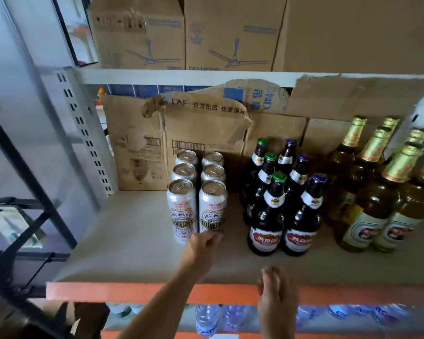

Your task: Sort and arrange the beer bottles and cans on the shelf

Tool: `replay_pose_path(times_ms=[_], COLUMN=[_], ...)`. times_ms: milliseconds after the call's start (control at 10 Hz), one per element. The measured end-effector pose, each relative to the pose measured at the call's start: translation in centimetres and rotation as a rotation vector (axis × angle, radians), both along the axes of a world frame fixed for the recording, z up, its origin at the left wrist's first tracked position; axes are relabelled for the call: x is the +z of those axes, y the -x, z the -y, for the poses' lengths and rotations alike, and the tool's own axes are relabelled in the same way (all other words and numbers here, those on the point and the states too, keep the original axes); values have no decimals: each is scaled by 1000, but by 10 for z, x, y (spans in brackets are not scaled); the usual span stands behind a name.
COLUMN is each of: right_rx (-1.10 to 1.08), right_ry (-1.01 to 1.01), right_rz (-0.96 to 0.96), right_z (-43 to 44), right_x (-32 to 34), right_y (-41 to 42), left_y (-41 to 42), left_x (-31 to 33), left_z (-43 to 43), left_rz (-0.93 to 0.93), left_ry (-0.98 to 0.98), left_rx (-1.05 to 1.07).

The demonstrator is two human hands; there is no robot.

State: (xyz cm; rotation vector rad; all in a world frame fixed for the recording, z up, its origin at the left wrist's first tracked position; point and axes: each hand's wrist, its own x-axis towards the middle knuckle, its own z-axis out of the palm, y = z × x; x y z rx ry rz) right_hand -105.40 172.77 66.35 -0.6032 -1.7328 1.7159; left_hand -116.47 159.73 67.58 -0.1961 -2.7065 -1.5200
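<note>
**Left hand at the foot of the front can**

Left hand (202, 244) is in at centre frame, fingers curled, knuckles up against the base of the front-right can (212, 206). It hides the can's foot, and whether it truly grips or only touches, I cannot tell. The bare forearm slants up from the bottom edge, wrist straight.

Right hand (275, 297) hangs lower, right of centre, over the orange front edge (132, 292). Its fingers are loose and pointing up, with nothing in them (it is blurred, mind).

The can stands upright at the front of a two-by-three block of silver cans (184, 172) on the pale shelf (132, 241). Just right of them stand six dark bottles (267, 216) in two files, green caps left, blue caps right. Further right are the gold-foiled bottles (367, 216). Torn cardboard boxes (201, 128) stand behind.
</note>
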Motion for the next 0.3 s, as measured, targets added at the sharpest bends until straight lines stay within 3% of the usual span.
replay_pose_path(times_ms=[300], right_rx=[120], right_ry=[75], right_rz=[-68], right_z=[-5], right_x=[22], right_y=[-1], left_y=[-4], left_x=[1], left_z=[-4], left_rz=[19], left_ry=[-52], left_rx=[38])
